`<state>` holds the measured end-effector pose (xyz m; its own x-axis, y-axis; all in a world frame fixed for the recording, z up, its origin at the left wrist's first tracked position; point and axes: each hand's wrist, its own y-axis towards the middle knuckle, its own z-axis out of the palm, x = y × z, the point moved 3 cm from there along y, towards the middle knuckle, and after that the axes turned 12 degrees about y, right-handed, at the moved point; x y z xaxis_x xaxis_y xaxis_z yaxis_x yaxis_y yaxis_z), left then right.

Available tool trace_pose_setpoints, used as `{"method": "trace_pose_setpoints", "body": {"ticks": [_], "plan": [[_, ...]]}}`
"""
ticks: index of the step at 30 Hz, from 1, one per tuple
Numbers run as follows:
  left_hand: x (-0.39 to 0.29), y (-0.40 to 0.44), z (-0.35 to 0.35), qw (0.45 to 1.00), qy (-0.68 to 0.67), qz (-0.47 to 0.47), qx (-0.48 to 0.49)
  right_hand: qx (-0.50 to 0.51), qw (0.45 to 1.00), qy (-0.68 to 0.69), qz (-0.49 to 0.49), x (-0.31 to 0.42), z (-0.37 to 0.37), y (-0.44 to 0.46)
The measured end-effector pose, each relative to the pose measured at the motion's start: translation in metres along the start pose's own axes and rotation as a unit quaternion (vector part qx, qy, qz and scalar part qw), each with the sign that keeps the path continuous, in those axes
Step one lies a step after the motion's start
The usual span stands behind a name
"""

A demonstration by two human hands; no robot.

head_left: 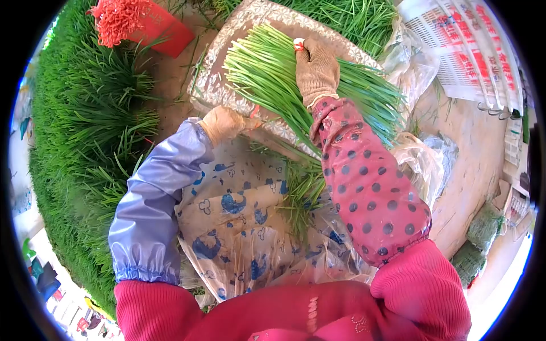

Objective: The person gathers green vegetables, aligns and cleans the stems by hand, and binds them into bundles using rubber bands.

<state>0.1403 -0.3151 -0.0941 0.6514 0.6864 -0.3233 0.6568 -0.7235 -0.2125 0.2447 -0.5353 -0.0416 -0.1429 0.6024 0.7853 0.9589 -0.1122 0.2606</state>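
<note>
A loose bunch of long, flat green garlic chives (pixel 264 68) lies across a stool-like block with a floral-patterned top (pixel 233 42), pale stem ends to the upper left. My right hand (pixel 317 67), in a brown glove, is closed over the middle of the bunch. Something white and red wraps one of its digits. By the block's near edge is my left hand (pixel 223 124), in a tan glove, its fingers drawn together. A small reddish bit (pixel 254 112) shows at those fingertips; whether it is held, I cannot tell.
Piled chives (pixel 85 142) line the left side. A red container (pixel 165 34) holds many red ties (pixel 119 23) at upper left. Plastic sheeting (pixel 233 210) with loose leaves covers my lap. Clear plastic bags (pixel 412 62) and a white printed sack (pixel 466 51) lie right.
</note>
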Motion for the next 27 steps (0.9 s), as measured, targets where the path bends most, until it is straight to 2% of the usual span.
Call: {"method": "trace_pose_setpoints", "body": {"ticks": [1, 2, 4, 5, 6, 8, 10, 12, 14, 16, 20, 23, 27], "plan": [[0.001, -0.001, 0.001, 0.994, -0.096, -0.048, 0.028, 0.011, 1.0, 0.003, 0.009, 0.0, 0.0, 0.0], [0.003, 0.001, 0.007, 0.994, -0.095, -0.049, 0.028, 0.022, 1.0, 0.005, 0.018, 0.0, 0.0, 0.0], [0.004, 0.005, 0.011, 0.974, -0.119, 0.042, -0.186, 0.025, 0.999, 0.023, 0.031, -0.001, -0.001, 0.0], [-0.002, 0.01, 0.005, 0.974, -0.118, 0.043, -0.187, 0.028, 0.998, 0.04, 0.045, 0.0, -0.001, 0.001], [-0.005, 0.02, -0.006, 0.929, -0.332, -0.048, -0.16, 0.026, 0.998, 0.04, 0.043, 0.006, -0.005, 0.002], [-0.025, 0.036, -0.048, 0.83, -0.526, -0.135, -0.123, 0.085, 0.989, 0.044, 0.114, 0.021, -0.012, -0.002], [-0.047, 0.048, -0.102, 0.823, -0.503, -0.26, -0.039, 0.101, 0.988, 0.057, 0.1, 0.019, -0.013, -0.012], [-0.049, 0.057, -0.094, 0.803, -0.516, -0.296, -0.04, 0.104, 0.993, 0.051, 0.017, 0.016, -0.009, -0.026], [-0.043, 0.06, -0.089, 0.784, -0.511, -0.353, -0.009, 0.07, 0.992, 0.102, 0.016, 0.014, -0.008, -0.028], [-0.039, 0.069, -0.085, 0.777, -0.515, -0.362, -0.009, 0.157, 0.974, 0.092, 0.137, 0.012, -0.008, -0.023], [-0.034, 0.083, -0.095, 0.761, -0.497, -0.415, 0.029, 0.139, 0.977, 0.118, 0.108, 0.004, -0.006, -0.024], [-0.029, 0.088, -0.092, 0.721, -0.518, -0.451, 0.094, 0.122, 0.975, 0.166, 0.086, 0.006, -0.007, -0.026], [-0.024, 0.088, -0.088, 0.73, -0.513, -0.437, 0.111, 0.141, 0.975, 0.129, 0.115, 0.004, -0.006, -0.024]]}}
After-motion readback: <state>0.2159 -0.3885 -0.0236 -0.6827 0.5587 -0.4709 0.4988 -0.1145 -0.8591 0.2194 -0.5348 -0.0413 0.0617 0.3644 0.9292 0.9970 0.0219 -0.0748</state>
